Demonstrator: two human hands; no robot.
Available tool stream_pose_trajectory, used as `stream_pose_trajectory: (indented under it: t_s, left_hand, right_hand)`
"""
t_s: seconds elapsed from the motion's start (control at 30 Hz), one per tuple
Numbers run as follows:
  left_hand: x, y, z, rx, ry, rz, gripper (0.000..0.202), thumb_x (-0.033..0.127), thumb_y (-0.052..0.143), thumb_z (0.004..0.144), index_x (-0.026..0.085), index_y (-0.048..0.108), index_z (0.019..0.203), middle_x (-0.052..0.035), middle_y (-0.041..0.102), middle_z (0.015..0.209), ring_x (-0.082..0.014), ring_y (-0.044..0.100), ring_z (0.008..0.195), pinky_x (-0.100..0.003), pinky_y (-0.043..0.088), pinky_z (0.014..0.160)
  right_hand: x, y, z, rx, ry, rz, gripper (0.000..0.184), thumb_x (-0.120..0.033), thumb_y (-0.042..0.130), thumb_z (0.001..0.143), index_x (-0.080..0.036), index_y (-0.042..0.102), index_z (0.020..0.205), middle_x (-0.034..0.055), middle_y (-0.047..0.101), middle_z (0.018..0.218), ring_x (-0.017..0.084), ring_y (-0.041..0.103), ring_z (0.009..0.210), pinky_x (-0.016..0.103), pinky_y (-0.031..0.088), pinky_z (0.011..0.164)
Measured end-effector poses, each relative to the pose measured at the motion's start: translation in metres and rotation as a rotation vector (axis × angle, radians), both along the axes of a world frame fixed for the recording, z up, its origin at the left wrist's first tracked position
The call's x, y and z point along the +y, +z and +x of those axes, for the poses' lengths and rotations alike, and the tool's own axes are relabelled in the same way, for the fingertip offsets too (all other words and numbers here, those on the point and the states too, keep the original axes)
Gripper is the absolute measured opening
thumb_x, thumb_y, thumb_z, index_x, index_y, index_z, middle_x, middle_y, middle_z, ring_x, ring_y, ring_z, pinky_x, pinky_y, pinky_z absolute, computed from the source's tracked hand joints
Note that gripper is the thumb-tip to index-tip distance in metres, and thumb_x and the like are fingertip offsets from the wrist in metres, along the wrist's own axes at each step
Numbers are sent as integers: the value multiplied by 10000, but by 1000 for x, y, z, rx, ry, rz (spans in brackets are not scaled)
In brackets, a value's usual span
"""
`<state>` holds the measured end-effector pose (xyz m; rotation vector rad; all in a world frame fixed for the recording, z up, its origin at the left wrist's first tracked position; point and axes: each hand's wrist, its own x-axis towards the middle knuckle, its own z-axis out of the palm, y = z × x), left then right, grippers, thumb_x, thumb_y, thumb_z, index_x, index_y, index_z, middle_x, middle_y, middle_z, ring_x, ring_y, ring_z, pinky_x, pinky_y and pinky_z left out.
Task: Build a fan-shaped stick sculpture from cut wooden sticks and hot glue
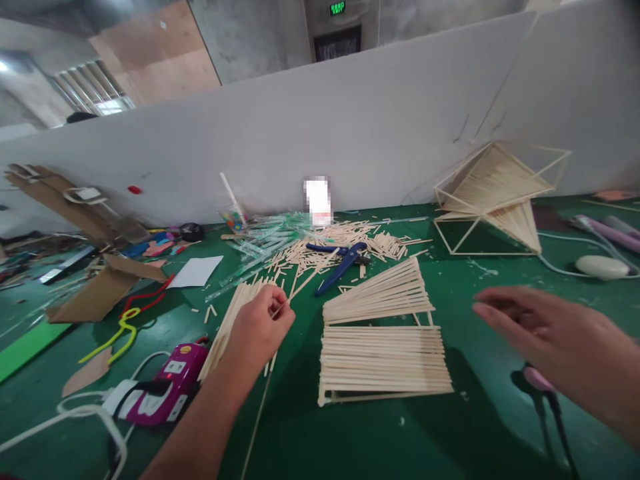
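Observation:
My left hand [265,315] is closed, thumb against fingers, on a thin wooden stick [305,285] that points up and to the right. Beneath and beside that hand lies a bundle of long wooden sticks [227,327]. My right hand [540,333] hovers at the right, its fingers bent and the thumb a little apart, with nothing visible in it. Between the hands, a panel of sticks set side by side [383,360] rests flat on the table. Adjoining its far side is a fan-shaped stick section [380,293], joined by short crosspieces.
Blue-handled pliers [343,267] lie by a pile of short sticks [350,237]. A stick-built twisted frame [500,193] stands back right. At left are a purple power strip [173,383], a cardboard piece [100,287] and white cables. A pink object with black cord [537,379] lies below my right hand.

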<state>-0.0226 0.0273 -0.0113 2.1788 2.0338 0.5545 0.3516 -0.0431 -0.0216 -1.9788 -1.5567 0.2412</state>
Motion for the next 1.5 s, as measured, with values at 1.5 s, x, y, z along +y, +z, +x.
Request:
stream_pose_trajectory:
  t_s: [1.5]
  left_hand:
    - [-17, -16, 47, -754, -113, -205, 185, 333, 548, 839, 178, 629, 901, -2, 648, 738, -100, 558, 584, -199, 478, 562]
  right_hand:
    - [10, -24, -30, -9, 377, 69, 152, -315, 500, 826, -245, 621, 766, -9, 653, 725, 148, 615, 612, 235, 482, 534]
